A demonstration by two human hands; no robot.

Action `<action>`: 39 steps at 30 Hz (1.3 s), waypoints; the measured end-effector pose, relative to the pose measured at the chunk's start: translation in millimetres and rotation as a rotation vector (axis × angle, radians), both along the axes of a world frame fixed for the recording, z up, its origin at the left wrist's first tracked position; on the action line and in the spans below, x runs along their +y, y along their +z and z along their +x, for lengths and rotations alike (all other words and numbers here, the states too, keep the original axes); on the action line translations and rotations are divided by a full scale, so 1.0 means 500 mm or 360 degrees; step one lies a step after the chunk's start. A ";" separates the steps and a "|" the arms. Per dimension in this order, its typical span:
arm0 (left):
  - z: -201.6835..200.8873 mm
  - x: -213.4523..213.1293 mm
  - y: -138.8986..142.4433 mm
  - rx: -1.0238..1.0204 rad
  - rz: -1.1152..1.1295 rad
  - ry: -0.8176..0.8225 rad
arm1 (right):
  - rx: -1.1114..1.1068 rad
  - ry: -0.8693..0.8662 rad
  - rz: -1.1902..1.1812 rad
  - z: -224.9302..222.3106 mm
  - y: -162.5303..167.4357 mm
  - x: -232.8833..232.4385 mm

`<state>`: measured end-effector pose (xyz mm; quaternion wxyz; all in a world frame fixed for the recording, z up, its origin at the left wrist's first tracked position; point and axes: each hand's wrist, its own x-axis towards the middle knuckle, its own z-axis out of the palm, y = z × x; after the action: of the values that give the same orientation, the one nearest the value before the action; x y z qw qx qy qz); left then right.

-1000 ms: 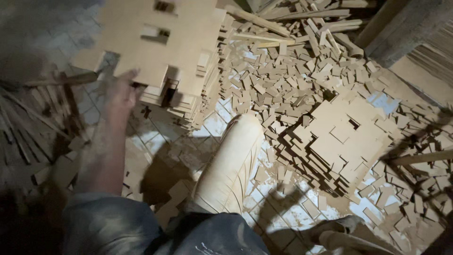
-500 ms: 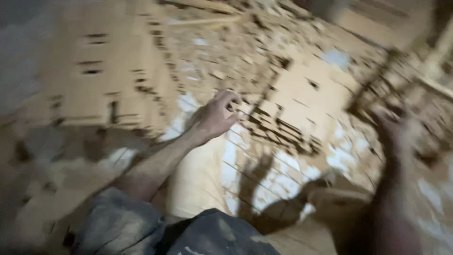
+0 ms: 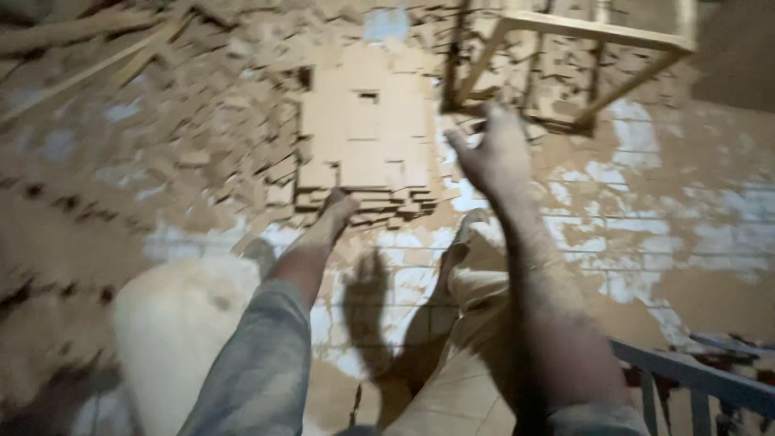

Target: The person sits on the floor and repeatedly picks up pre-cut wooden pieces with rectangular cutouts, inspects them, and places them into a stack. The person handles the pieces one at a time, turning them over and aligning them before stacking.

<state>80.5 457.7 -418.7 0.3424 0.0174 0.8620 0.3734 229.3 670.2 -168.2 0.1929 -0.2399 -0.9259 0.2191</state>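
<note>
My left hand (image 3: pixel 337 208) reaches down to the near edge of a neat stack of small flat wooden pieces (image 3: pixel 367 137) on the floor and touches it; blur hides whether the fingers close on a piece. My right hand (image 3: pixel 491 152) is raised with fingers spread, holding nothing, just in front of a wooden frame stool (image 3: pixel 565 48). My legs in light trousers stretch out below both arms.
Loose wooden offcuts (image 3: pixel 218 137) lie scattered over the sawdust-covered tiled floor (image 3: pixel 670 210) to the left of the stack. Long wooden slats (image 3: pixel 89 48) lie at the far left. A blue metal frame (image 3: pixel 694 383) stands at the lower right.
The view has swung to the right. My left hand left the tall left stack and came down onto the smaller stack. My right arm has come up into view near the stool.
</note>
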 end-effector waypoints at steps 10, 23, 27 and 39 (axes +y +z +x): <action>-0.032 0.081 0.005 -0.0361 0.0076 0.0783 | 0.0020 -0.0111 -0.0143 0.054 0.024 0.019; -0.120 0.167 0.191 -0.0637 0.1577 0.1168 | -0.0092 -0.0080 -0.0165 0.023 0.031 0.013; -0.154 0.144 0.260 -0.0734 0.1850 0.1248 | -0.0055 -0.0152 -0.0077 0.016 0.026 0.031; -0.121 -0.113 0.450 -0.0612 0.2449 0.0407 | 0.0695 0.0330 -0.1738 -0.041 0.101 -0.019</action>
<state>19.9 401.3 -193.6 0.3315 0.0851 0.2841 0.8956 208.7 660.7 -117.7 0.2051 -0.1623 -0.6368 0.7253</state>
